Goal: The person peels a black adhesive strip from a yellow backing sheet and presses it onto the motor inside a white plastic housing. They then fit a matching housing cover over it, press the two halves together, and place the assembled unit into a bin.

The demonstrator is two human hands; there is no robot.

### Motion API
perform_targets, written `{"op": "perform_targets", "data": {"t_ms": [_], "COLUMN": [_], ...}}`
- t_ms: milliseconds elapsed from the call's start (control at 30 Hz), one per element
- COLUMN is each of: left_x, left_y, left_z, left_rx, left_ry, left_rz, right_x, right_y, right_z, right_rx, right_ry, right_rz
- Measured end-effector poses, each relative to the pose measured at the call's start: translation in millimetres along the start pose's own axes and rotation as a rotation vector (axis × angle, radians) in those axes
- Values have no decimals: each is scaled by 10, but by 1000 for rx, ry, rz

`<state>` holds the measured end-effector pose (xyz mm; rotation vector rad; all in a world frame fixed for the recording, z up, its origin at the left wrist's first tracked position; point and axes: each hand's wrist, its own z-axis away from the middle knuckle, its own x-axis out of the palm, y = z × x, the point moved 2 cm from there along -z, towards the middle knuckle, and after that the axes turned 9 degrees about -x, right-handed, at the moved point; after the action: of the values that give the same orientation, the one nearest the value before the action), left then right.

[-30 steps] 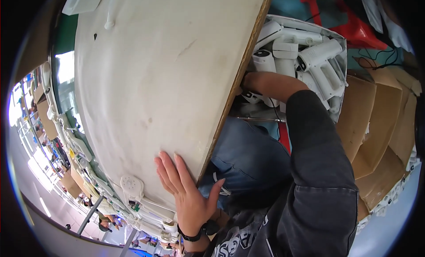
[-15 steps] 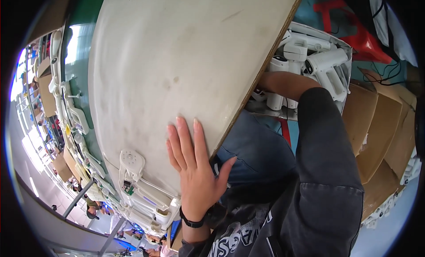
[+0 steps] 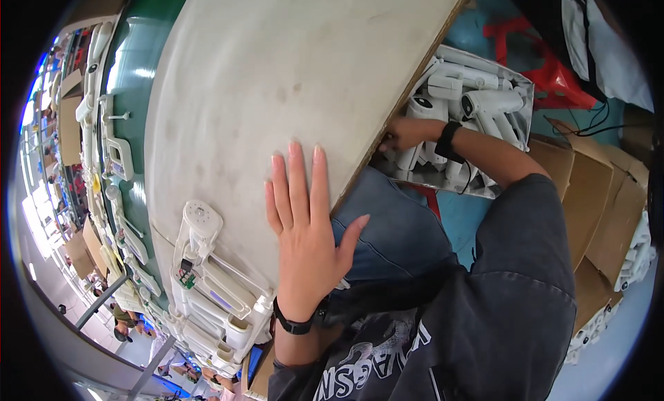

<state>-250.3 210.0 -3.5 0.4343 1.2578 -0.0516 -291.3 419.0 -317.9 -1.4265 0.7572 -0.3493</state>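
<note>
My left hand [image 3: 304, 228] lies flat on the pale worktable [image 3: 242, 110], fingers stretched out and thumb apart, holding nothing. Past the table's right edge, my right hand [image 3: 407, 133] reaches down beside the crate [image 3: 529, 100] of white pistol-shaped handheld devices [image 3: 494, 102], some with round dark ends. Its fingers are curled close to the table edge, which partly hides them. What they hold, if anything, I cannot make out.
White plastic housings [image 3: 221, 297] and a small green circuit board [image 3: 187, 276] lie at the table's lower left. Along the left runs a green conveyor [image 3: 138, 76] carrying white parts. Open cardboard boxes [image 3: 588, 193] and a red stool [image 3: 553, 76] stand right.
My right hand has drawn back from deeper under the table edge, so its wrist and black band now show. My left hand stays flat on the table. The view has shifted slightly.
</note>
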Motion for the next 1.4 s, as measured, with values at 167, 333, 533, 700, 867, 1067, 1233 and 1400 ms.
{"op": "perform_targets", "data": {"t_ms": [167, 333, 533, 700, 867, 1067, 1233, 1400], "left_x": [4, 1, -18, -139, -52, -127, -183, -356], "left_y": [2, -14, -83, 197, 127, -162, -382, -637], "left_z": [-10, 3, 85, 237, 476, 571, 1162, 1616], "left_rx": [32, 41, 104, 352, 170, -40, -359, -374], "left_ry": [55, 106, 188, -118, -422, -10, 176, 17], "left_rz": [17, 32, 157, 800, 1569, 1599, 923, 963], "right_x": [-448, -610, -707, -742, -1011, -1274, -1561, -1298], "right_y": [-608, -1233, -2532, -3530, -4081, -3965, -3047, -3061], "right_z": [136, 466, 847, 789, 11, -1345, -2138, -2192], "right_rx": [115, 30, -38, -241, -248, -3, -25, 32], "right_ry": [223, 561, 632, 654, 667, 661, 611, 345], "right_rz": [-268, -450, -342, -437, -558, -574, 851, 777]}}
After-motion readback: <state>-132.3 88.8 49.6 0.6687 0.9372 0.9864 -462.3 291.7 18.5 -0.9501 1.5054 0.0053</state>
